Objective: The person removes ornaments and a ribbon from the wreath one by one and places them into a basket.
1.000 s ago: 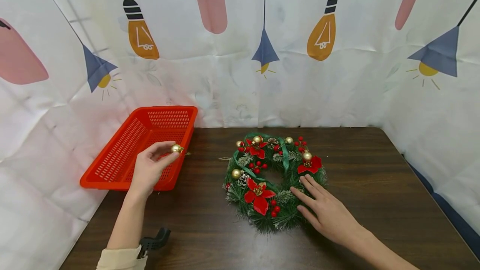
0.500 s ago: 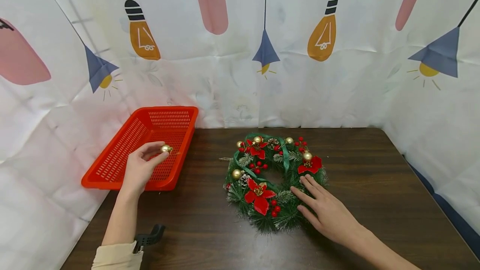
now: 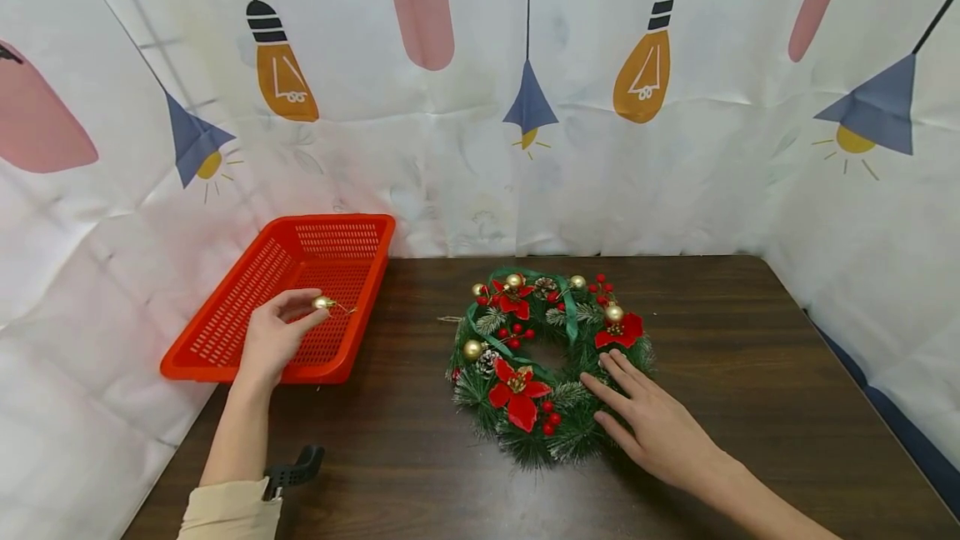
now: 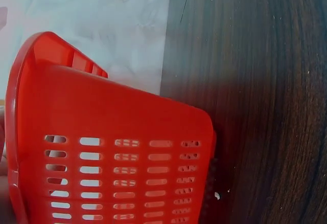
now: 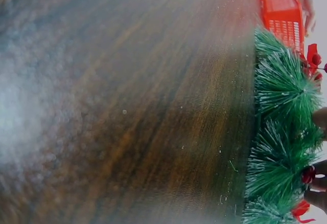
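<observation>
A gold bauble (image 3: 321, 303) is pinched in the fingertips of the left hand (image 3: 272, 337) over a red basket (image 3: 202, 373); a wreath (image 3: 566, 394) is touched by the right hand (image 3: 651, 425), fingers mostly apart. A transfer seems in hand; next, a lowered, loosened pinch would probably be called for.

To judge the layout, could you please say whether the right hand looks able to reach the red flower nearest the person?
Probably yes: the right hand is at the wreath, and only greenery and berries seem to separate it from that red flower.
</observation>
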A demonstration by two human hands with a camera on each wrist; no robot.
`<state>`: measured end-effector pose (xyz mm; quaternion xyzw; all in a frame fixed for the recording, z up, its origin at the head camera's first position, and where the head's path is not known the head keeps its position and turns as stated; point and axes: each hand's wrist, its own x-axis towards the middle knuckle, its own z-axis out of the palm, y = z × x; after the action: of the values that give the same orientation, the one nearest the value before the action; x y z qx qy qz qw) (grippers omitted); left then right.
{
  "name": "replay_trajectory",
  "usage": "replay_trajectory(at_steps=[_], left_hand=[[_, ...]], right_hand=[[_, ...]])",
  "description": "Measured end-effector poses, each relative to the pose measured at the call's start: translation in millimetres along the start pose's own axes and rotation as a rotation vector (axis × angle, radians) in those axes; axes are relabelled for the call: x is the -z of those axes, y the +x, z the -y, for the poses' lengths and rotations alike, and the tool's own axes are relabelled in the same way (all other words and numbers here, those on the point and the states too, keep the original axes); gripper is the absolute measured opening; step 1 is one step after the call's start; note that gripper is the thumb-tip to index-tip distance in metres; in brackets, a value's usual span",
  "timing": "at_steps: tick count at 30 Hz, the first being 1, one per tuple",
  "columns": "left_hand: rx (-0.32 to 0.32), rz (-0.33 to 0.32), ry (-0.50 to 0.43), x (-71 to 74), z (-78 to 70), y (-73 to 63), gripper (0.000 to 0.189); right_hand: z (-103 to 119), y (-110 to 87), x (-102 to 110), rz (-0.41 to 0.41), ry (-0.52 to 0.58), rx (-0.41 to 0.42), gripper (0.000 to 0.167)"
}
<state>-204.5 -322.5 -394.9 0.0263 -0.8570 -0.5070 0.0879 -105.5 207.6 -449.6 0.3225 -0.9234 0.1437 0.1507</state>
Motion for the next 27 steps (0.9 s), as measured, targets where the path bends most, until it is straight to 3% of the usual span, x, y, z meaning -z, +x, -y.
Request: replay_trajectory(at_steps=[12,27], left_hand=[[0.021,0.013,0.054,1.6,0.5,0.9,0.049],[-0.119,0.018,0.039,-11.8,-15.4,-2.7,0.041]], right_hand=[[-1,-0.5,-2,0.009,0.004,-0.020,0.058],[1,1.1,-2,0.003,0.004,-0.010,0.058]])
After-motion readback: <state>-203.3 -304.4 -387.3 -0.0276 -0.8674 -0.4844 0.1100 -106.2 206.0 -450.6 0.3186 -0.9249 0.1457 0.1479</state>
